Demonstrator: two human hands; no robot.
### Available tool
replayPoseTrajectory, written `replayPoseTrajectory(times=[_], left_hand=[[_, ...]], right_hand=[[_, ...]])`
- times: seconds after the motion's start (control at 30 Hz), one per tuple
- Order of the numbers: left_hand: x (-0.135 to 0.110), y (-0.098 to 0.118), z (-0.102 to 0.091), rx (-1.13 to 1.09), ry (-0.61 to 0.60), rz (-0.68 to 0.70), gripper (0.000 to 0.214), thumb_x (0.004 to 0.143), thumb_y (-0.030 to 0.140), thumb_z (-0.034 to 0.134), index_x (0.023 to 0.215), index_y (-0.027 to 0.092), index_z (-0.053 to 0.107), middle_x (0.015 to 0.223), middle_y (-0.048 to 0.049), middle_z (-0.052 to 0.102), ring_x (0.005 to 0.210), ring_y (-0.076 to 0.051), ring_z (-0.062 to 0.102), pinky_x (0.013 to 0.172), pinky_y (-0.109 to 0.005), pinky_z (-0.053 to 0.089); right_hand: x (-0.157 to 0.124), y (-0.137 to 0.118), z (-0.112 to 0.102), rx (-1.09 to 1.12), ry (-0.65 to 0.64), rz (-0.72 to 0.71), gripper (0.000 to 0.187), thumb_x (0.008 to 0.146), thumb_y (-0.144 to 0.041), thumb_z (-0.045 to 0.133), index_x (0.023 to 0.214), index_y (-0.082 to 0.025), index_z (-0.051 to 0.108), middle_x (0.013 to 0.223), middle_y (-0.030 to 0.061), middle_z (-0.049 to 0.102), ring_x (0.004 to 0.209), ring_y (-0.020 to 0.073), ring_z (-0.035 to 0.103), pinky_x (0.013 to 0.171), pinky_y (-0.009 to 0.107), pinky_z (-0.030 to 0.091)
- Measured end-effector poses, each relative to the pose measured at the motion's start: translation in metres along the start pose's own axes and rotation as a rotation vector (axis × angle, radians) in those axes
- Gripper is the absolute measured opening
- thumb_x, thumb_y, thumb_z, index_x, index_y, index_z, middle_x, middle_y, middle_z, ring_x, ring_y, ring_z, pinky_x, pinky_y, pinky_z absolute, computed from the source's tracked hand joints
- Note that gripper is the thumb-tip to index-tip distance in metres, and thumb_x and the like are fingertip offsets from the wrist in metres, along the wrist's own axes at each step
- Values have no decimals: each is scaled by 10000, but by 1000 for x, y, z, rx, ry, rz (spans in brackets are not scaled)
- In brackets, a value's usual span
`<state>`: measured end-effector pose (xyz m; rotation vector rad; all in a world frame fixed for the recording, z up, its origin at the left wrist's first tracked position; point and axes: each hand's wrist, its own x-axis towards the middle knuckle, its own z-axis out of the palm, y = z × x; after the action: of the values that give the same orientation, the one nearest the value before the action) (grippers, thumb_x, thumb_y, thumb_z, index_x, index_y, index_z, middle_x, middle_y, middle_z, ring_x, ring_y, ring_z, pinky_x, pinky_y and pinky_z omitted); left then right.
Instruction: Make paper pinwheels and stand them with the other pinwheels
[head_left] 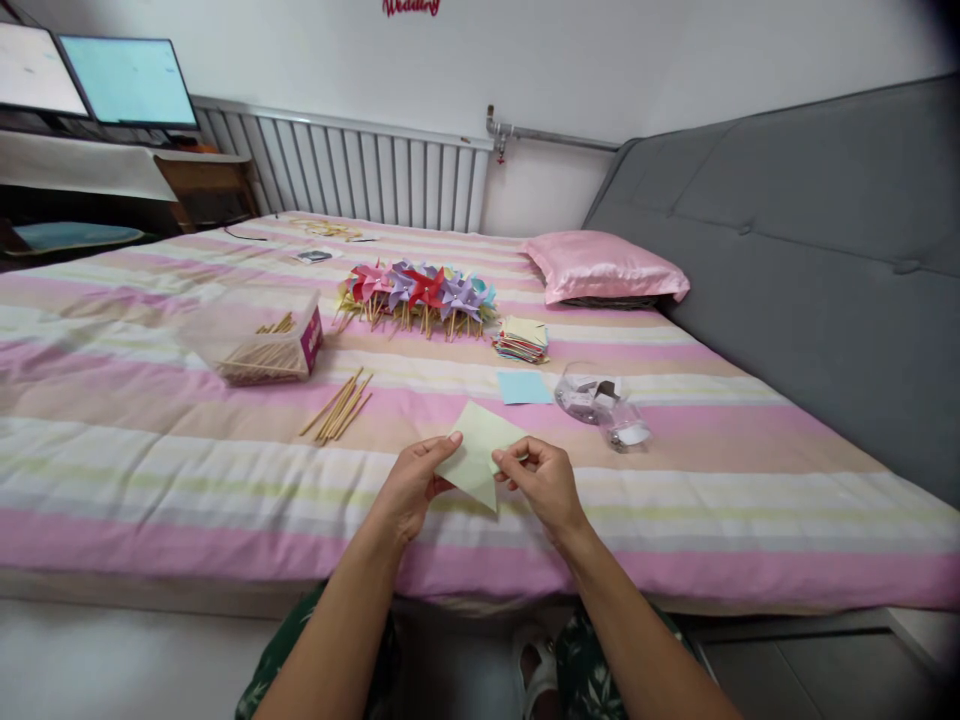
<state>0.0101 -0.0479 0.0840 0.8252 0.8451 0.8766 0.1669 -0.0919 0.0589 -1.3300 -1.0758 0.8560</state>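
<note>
A pale yellow-green square of paper (480,452) is held above the near part of the bed, turned so that a corner points away from me. My left hand (420,482) pinches its left side, thumb on top. On the right side, my right hand (538,480) grips the paper between thumb and fingers. Just beyond lies a light blue paper square (524,387). Behind that is a stack of coloured paper squares (521,339). Several thin wooden sticks (339,407) lie loose at the left. Finished paper pinwheels (420,290) on sticks are bunched together farther back.
A clear plastic box (274,345) holding sticks is at the left. Two small clear containers (589,392) with small parts stand at the right. A pink pillow (604,266) lies by the grey headboard (787,220). A radiator (352,168) and monitors (129,82) are behind the bed.
</note>
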Motion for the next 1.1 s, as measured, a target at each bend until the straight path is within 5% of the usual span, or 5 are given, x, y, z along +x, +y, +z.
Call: replayPoseTrajectory(times=[0.33, 1.1], left_hand=[[3, -7, -11, 120, -74, -76, 324, 575, 327, 799, 783, 93, 714, 662, -91, 693, 567, -184, 620, 546, -259, 437], [7, -14, -11, 212, -54, -45, 355, 558, 335, 808, 780, 77, 711, 698, -93, 713, 572, -172, 614, 556, -250, 447]], right_hand=[[-2, -1, -2, -57, -141, -17, 247, 705, -386, 694, 609, -188, 582, 528, 10, 616, 498, 157, 593, 499, 254, 444], [-2, -4, -4, -253, -135, -111, 222, 726, -346, 655, 616, -170, 576, 561, 29, 623, 521, 156, 597, 504, 241, 454]])
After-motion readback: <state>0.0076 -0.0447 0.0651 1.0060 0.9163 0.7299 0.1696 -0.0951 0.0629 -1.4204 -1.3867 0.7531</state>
